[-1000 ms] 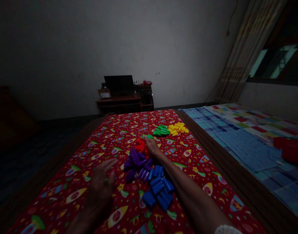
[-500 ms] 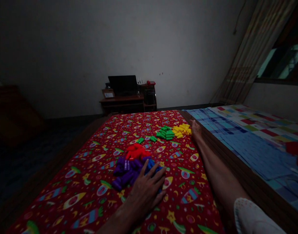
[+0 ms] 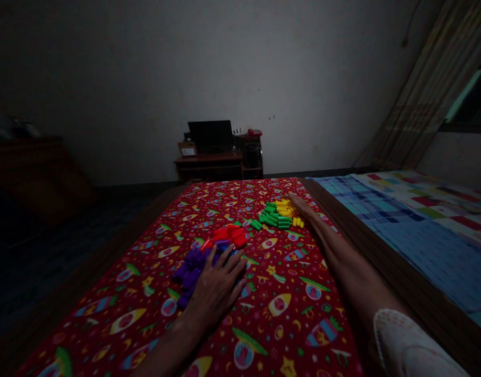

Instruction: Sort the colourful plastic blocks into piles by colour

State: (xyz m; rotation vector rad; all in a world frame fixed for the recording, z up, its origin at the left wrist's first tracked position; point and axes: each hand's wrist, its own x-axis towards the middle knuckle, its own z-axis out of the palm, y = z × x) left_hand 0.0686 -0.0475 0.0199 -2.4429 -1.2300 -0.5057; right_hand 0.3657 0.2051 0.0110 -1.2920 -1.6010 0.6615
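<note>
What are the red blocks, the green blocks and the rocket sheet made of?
The red blocks and green blocks look like smooth, slightly shiny plastic: even, bright colour and rounded shapes. The rocket sheet could be printed cloth or vinyl; it lies flat, but it's too dim to tell.

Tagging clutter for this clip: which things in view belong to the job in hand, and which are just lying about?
Likely in the job:
purple pieces and partly hidden blue pieces, by the left hand
red pieces
green pieces
yellow pieces, by the right hand

Just about, neither hand near:
monitor
desk
box
curtain
</note>
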